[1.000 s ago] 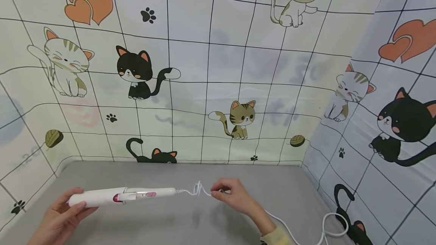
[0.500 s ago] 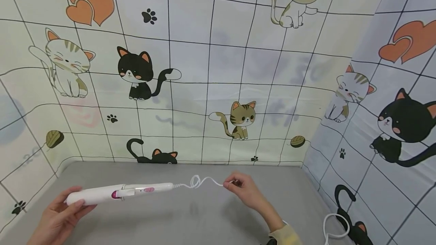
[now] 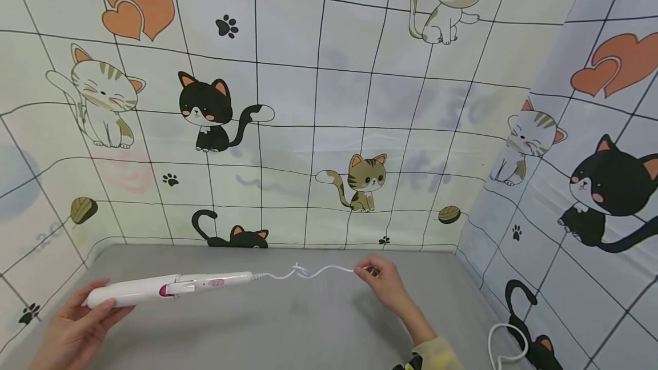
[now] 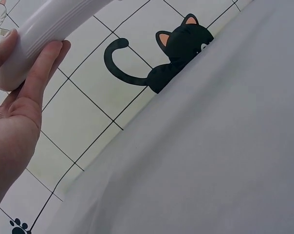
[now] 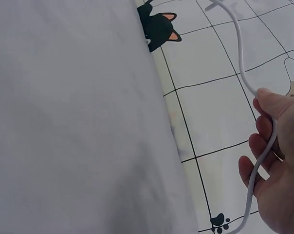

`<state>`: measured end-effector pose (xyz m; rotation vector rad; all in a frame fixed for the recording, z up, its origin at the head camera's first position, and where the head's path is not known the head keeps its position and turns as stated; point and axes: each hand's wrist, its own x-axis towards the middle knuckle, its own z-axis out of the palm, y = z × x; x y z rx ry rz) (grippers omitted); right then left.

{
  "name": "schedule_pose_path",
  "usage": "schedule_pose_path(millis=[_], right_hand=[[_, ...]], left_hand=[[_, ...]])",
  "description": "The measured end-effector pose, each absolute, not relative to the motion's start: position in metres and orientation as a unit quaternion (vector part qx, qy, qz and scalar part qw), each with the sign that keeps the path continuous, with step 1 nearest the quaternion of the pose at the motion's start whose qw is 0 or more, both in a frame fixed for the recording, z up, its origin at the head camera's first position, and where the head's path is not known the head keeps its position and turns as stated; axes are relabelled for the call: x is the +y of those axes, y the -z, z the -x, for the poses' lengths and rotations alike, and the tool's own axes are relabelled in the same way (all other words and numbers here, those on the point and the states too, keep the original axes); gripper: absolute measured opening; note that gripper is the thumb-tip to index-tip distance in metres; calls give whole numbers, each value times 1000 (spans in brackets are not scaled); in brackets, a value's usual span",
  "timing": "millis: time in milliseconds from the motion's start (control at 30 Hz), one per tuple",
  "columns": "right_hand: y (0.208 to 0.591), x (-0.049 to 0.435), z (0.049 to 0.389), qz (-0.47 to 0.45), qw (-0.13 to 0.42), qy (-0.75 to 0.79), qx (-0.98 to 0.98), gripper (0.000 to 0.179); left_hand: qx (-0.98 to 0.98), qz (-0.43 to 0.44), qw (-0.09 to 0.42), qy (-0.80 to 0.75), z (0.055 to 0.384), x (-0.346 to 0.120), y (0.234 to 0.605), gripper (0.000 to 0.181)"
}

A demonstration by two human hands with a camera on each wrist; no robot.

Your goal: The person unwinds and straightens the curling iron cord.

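A white curling iron (image 3: 128, 291) with pink accents is held above the grey surface, nearly level. My left hand (image 3: 77, 324) grips its thick left end, thumb on the near side. Ridges show along the iron's white body (image 4: 52, 29) in the left wrist view. From the iron's right end runs a white cord (image 3: 331, 267), with a small loose knot or twist midway. My right hand (image 3: 385, 284) pinches that cord between thumb and fingertips. In the right wrist view the cord (image 5: 241, 48) passes under the thumb and down across the palm.
Beneath both hands spreads a grey tabletop (image 3: 247, 336). Another white cord loop (image 3: 490, 338) lies at the right edge. Cloth walls (image 3: 288, 96) printed with cats and grid lines stand at the back and sides.
My right hand has moved right and slightly up, drawing the cord out, and its coil looks smaller. The left hand and the curling iron have shifted a little left.
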<state>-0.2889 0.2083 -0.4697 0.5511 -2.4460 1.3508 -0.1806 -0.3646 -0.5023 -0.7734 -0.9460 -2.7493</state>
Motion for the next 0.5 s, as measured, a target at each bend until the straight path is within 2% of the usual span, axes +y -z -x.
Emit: schedule_pose_path(millis=[300, 500], right_hand=[[481, 210, 297, -163, 215, -423, -865, 5], [485, 213, 296, -146, 191, -440, -865, 5]], left_hand=[[-336, 204, 79, 916, 178, -375, 508, 54], [-310, 203, 82, 925, 173, -379, 514, 54]])
